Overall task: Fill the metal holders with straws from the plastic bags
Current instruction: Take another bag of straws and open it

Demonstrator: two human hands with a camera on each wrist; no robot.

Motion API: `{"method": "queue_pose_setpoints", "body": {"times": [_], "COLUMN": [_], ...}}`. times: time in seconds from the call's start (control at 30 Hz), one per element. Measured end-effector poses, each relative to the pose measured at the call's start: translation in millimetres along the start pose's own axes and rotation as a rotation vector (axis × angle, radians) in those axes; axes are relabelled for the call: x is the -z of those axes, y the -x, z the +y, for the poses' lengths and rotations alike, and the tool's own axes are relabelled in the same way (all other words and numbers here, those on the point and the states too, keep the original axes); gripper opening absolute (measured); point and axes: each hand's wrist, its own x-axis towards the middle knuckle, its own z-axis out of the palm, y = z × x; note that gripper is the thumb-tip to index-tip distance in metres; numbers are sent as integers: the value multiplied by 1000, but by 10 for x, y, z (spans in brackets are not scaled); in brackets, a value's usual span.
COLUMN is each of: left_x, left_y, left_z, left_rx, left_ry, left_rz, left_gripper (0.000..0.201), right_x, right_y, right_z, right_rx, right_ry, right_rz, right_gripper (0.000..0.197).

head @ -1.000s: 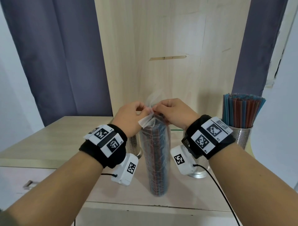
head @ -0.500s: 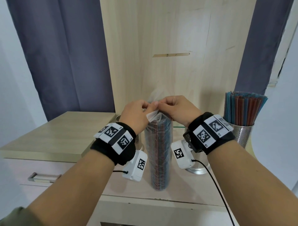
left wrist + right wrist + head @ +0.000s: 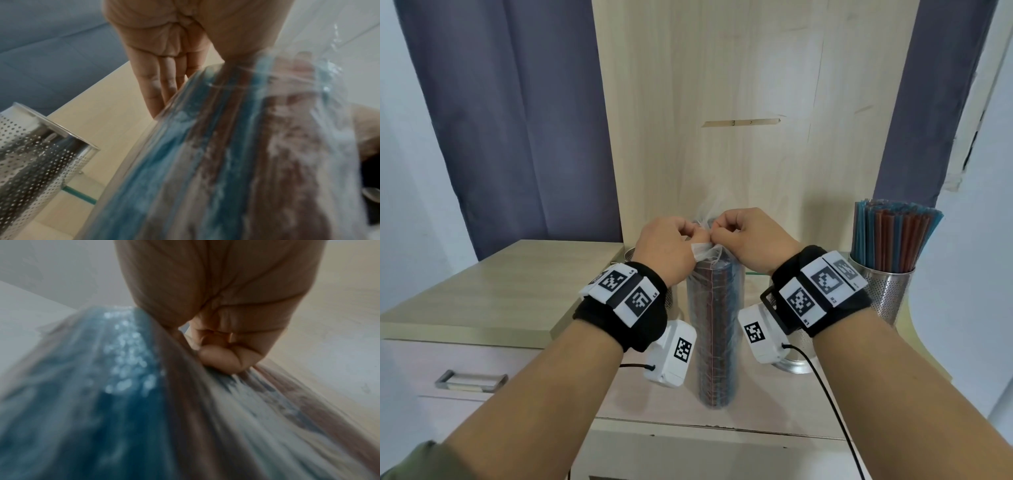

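Note:
A clear plastic bag (image 3: 714, 329) packed with blue and red straws stands upright on the wooden counter (image 3: 493, 294). My left hand (image 3: 671, 246) and right hand (image 3: 743, 236) meet at its gathered top and pinch the plastic there. The bag fills the left wrist view (image 3: 236, 154) and the right wrist view (image 3: 123, 394), both blurred. An empty perforated metal holder (image 3: 41, 154) stands just left of the bag, mostly hidden behind my left wrist in the head view. Another metal holder (image 3: 887, 294) at the right is full of straws (image 3: 893, 233).
A third metal holder's base (image 3: 794, 363) shows behind my right wrist. A wooden panel (image 3: 722, 120) rises right behind the counter, with dark curtains on both sides. A drawer handle (image 3: 470, 380) sits below the counter at the left. A cable (image 3: 832, 404) hangs from my right wrist.
Both hands have stayed at the bag's top, working the gathered plastic closer together. The view has shifted a little; the bag still stands in the same spot.

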Motion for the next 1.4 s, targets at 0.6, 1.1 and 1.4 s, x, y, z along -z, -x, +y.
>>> {"method": "queue_pose_setpoints", "body": {"times": [0.6,1.1,1.4], "left_x": [-96,170,140], "left_y": [-17,-193,-279], "left_z": [-75,207,347], "left_rx": [6,8,36], "left_ry": [101,-446,-327], "left_rz": [68,-167,-426], "left_gripper": [25,27,29], "right_x": [20,11,89], "right_y": [-11,46,112], "right_z": [77,135,-23], "right_rx": [-52,-52,-5], "right_ry": [-126,8,109], "right_rz": [56,107,-91], "right_gripper": [26,23,47]}}
